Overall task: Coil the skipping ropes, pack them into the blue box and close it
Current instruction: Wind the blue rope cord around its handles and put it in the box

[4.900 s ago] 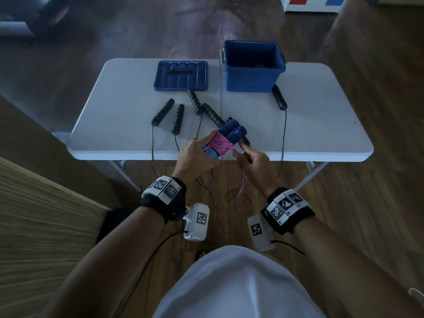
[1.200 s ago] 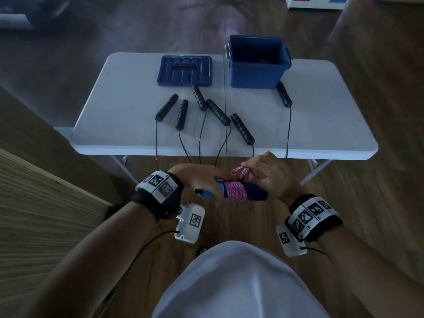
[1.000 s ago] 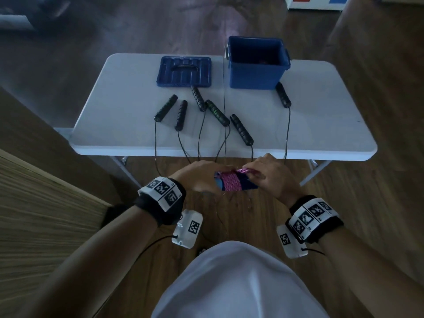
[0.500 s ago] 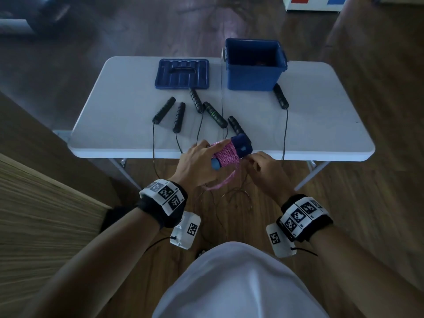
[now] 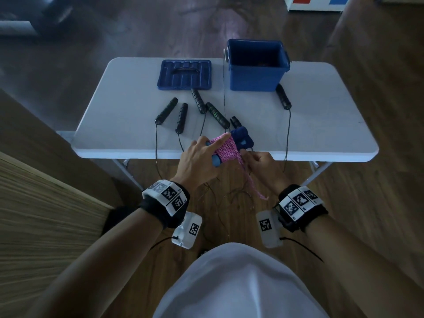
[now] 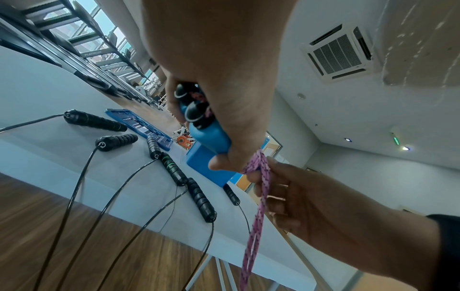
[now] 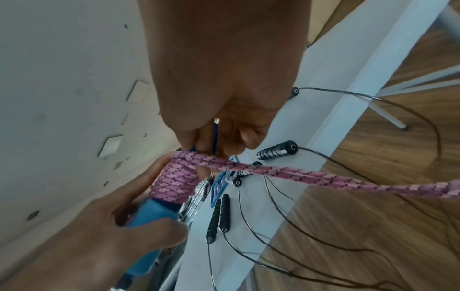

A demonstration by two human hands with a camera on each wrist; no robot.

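- Left hand (image 5: 197, 161) grips the paired blue handles (image 5: 241, 140) of the pink rope (image 5: 226, 148), fingers curled round them, index finger laid along the top of the wraps. Bundle sits over the table's near edge, at about 12 o'clock from the person.
- Right hand (image 5: 261, 166) pinches the doubled pink tail just below the bundle; a short loop hangs toward 6 o'clock. Judgement: winding nearly finished, the tail not yet tucked or secured.
- Blue box (image 5: 257, 65) stands open at the table's (image 5: 114, 106) far edge, about 1 o'clock. Something dark lies inside; cannot tell what.
- Lid (image 5: 184, 75) lies flat beside the box, at 11 o'clock, handle up. Closing not yet done.
- Six black handles (image 5: 166, 110) lie on the table between box and near edge, thin cords trailing over the edge to the floor, uncoiled. Judged three ropes untouched.
- Estimate: task is early; one rope almost coiled, none clearly packed.
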